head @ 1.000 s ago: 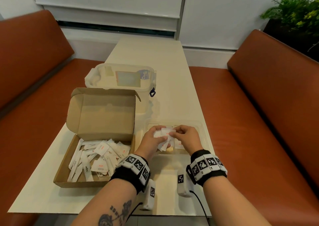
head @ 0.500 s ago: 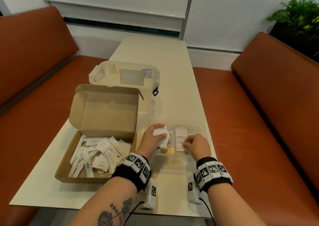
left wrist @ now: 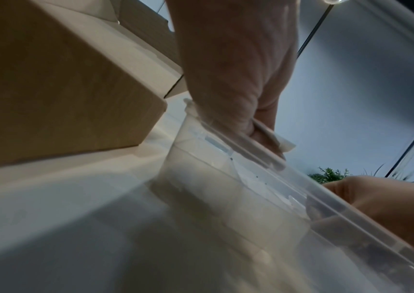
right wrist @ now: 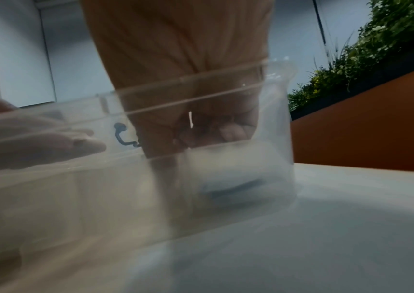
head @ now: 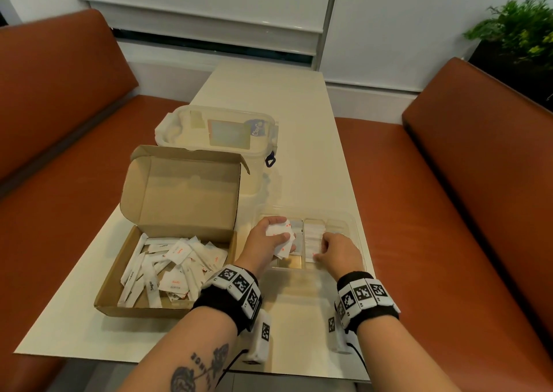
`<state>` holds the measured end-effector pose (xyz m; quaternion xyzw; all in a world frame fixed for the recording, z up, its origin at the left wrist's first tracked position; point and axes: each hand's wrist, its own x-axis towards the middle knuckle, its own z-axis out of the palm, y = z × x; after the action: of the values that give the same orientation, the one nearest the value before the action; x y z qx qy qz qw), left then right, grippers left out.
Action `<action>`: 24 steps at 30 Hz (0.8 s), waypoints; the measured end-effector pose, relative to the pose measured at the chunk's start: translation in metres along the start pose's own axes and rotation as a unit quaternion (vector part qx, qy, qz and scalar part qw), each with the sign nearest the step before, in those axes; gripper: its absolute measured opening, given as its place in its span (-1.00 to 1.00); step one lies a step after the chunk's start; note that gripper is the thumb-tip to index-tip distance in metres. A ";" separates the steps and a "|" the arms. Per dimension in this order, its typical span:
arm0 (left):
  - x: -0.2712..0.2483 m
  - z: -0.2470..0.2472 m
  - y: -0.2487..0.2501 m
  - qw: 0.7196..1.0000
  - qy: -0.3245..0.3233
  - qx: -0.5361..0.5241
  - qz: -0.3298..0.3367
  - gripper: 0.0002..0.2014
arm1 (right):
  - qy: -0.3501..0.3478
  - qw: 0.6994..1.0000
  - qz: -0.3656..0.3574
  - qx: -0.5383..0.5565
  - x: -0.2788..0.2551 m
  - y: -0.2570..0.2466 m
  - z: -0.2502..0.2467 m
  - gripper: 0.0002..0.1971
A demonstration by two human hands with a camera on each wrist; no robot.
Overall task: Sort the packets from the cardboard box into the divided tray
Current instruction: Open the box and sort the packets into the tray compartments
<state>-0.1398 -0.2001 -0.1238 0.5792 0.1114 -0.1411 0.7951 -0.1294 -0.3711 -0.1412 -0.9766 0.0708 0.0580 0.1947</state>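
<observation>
An open cardboard box (head: 107,298) on the left holds several white packets (head: 176,269). Right of it stands the clear divided tray (head: 356,227), with packets stacked in its middle compartment (head: 314,231). My left hand (head: 273,236) hovers over the tray's left end and grips a bunch of packets (head: 279,233); their edge shows in the left wrist view (left wrist: 286,144). My right hand (head: 324,249) reaches down into the middle compartment with curled fingers (right wrist: 231,130), pinching a packet (head: 312,255) at the near end. The tray wall (right wrist: 50,178) blurs the fingertips.
A lidded clear plastic container (head: 221,131) stands behind the box, whose lid (head: 185,194) is upright. Orange benches (head: 449,212) flank the narrow cream table (head: 299,107). A plant (head: 514,32) sits at the back right. The table's near edge is close under my wrists.
My right hand left the bunch in my left hand and moved right and down into the tray's middle compartment with a packet. My left hand stayed put, still holding the bunch.
</observation>
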 end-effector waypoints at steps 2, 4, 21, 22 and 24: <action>0.001 0.001 0.000 1.000 0.001 -0.003 0.001 -0.69 | 0.001 1.000 0.012 -0.010 0.002 -0.001 0.001 -0.65; 0.001 0.001 0.000 1.000 0.001 -0.004 0.002 -0.69 | 0.005 1.000 0.019 -0.013 0.002 -0.002 0.002 -0.65; 0.002 0.000 -0.002 1.000 -0.002 0.001 -0.009 -0.76 | 0.022 0.999 0.024 0.013 0.000 -0.005 0.000 -0.71; 0.002 0.000 -0.002 1.000 -0.004 0.002 -0.012 -0.77 | 0.034 0.999 0.017 0.025 -0.001 -0.005 -0.001 -0.66; 0.002 0.000 -0.001 1.000 -0.005 0.005 -0.019 -0.82 | 0.076 0.995 -0.013 0.067 -0.005 -0.009 -0.005 -0.65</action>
<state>-0.1385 -0.2006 -0.1255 0.5800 0.1176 -0.1592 0.7902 -0.1322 -0.3647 -0.1327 -0.9638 0.0767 -0.0235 0.2542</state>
